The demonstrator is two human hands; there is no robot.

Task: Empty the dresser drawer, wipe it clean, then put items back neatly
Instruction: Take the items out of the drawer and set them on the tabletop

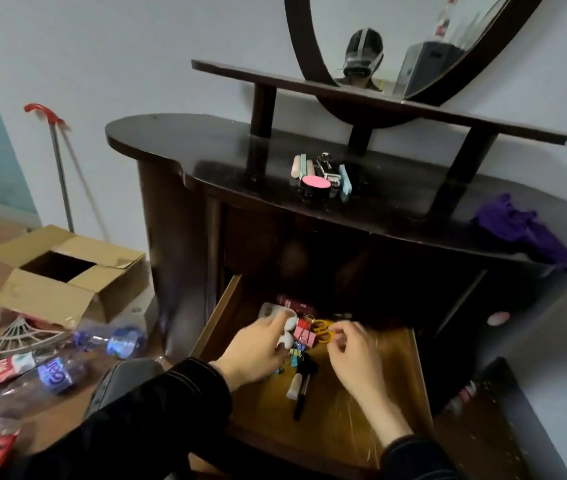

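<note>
Your left hand [258, 348] curls round two white lumps [287, 332]. Your right hand [353, 355], fingers curled, meets the yellow scissors [323, 333] at its eleven o'clock; blur hides whether it pinches them. In the drawer [396, 375], the marker [301, 398] lies between both wrists, running twelve to six.

Both arms wear long black sleeves. The left sleeve [157, 407] looks broad and loose, while the right sleeve [413, 457] shows little beyond its cuff. Pale contrast stitching runs in thin lines round each cuff. The left hand [254, 351] and right hand [355, 355] are bare. The mirror [413, 39] reflects dark headgear [363, 51] crossed by pale straps.
</note>
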